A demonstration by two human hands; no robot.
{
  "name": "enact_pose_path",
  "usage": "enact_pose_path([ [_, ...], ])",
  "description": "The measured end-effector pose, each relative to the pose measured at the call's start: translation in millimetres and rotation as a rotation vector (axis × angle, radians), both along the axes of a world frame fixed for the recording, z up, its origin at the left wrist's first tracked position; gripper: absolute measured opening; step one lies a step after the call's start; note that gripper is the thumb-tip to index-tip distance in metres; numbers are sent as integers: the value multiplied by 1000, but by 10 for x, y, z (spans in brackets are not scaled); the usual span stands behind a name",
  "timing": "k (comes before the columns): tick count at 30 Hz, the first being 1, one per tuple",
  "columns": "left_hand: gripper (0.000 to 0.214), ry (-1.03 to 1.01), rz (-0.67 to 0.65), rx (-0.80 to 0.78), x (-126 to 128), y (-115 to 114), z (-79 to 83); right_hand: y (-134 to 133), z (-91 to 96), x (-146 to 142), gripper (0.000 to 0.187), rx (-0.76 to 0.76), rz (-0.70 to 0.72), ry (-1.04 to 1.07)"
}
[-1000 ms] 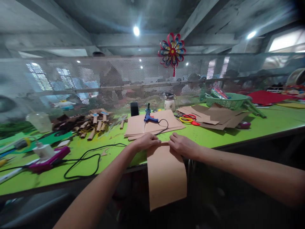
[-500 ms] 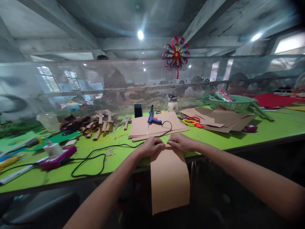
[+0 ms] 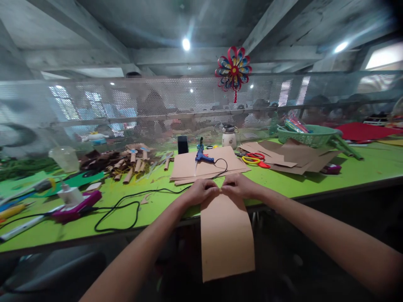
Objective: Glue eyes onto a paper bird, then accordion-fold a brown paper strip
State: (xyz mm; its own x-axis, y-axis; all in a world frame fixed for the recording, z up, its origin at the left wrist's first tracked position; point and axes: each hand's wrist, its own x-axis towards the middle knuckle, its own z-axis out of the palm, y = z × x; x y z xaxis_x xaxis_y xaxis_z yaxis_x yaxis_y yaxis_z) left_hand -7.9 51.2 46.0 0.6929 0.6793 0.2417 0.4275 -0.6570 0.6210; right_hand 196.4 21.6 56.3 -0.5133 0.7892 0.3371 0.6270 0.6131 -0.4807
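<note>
A sheet of brown kraft paper (image 3: 227, 239) hangs over the front edge of the green table, its lower part curving down. My left hand (image 3: 203, 191) pinches the top edge of this sheet, thumb and fingers closed. Close beside it, my right hand (image 3: 238, 185) grips the same edge, the fingertips nearly meeting in the middle. Just behind my hands lies a stack of brown paper (image 3: 185, 167). On that stack a blue glue gun (image 3: 203, 156) stands with its black cord (image 3: 157, 191) trailing left. Scissors with red and yellow handles (image 3: 253, 159) lie right of the stack.
Rolled brown paper tubes (image 3: 127, 176) are heaped at the left, near a purple power strip (image 3: 77, 207). More brown sheets (image 3: 302, 157) and a green basket (image 3: 310, 136) lie right. A white jar (image 3: 228, 137) stands before the perforated screen (image 3: 195, 94).
Both hands keep their pinch on the paper's top edge and have shifted very slightly. The hanging end of the sheet has swung a little to the right.
</note>
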Motion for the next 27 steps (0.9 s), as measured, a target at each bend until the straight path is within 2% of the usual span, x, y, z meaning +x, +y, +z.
enact_pose_path([
  [6, 34, 57, 3, 6, -32, 5, 30, 36, 8, 20, 22, 60, 10, -40],
  [10, 29, 62, 22, 24, -45, 36, 3, 53, 26, 24, 24, -18, 86, -94],
  [13, 29, 31, 8, 26, -46, 58, -19, 56, 38, -20, 26, -23, 134, -110],
  [19, 25, 13, 2, 14, -38, 45, -1, 90, 12, -53, 25, 4, 113, -133],
  [27, 25, 3, 32, -45, -68, 53, 13, 76, -105, 196, 26, -76, -10, -59],
])
